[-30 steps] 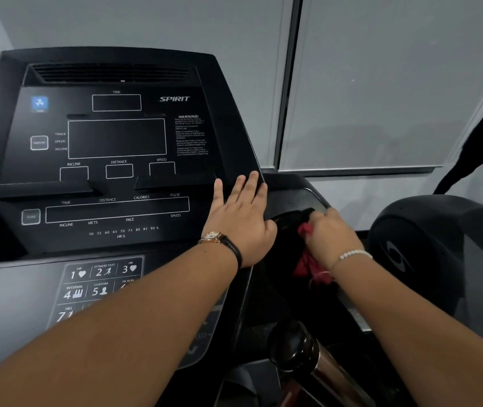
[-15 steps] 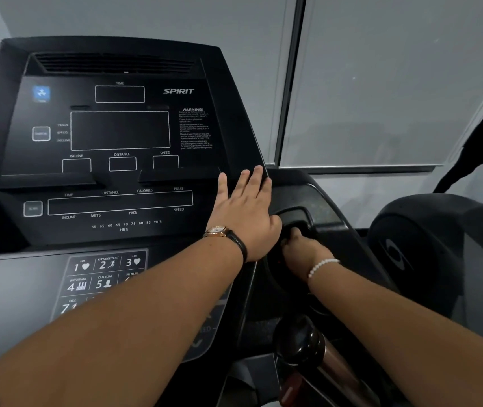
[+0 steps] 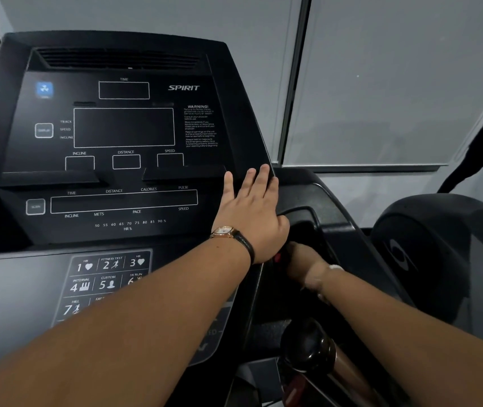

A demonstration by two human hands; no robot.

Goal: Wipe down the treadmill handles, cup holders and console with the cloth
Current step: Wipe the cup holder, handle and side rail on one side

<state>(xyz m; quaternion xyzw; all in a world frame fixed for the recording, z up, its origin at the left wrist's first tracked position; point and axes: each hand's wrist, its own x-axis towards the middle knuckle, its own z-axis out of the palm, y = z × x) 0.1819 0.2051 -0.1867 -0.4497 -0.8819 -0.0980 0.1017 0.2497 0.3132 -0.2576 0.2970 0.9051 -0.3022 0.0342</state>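
Red cloth (image 3: 277, 257) shows only as a small scrap, low in the cup holder (image 3: 318, 214) just right of the console (image 3: 122, 127), pressed against the right hand (image 3: 303, 255). Right hand is down inside that cup holder, blurred, back of hand up. Its fingers are hidden, so I cannot tell if they grip the cloth.

Left hand (image 3: 252, 212) lies flat on the console's right edge, fingers (image 3: 262, 177) straight and slightly spread, holding nothing, with its heel at the cup holder's rim. A gold watch (image 3: 225, 232) on a black strap is on the left wrist, and a pale bracelet (image 3: 335, 267), blurred, is on the right wrist.

The console is black with dark screens and SPIRIT lettering near its top right. Below and right of the console, a bottle (image 3: 312, 348) with a shiny dark cap lies tilted under the right forearm.
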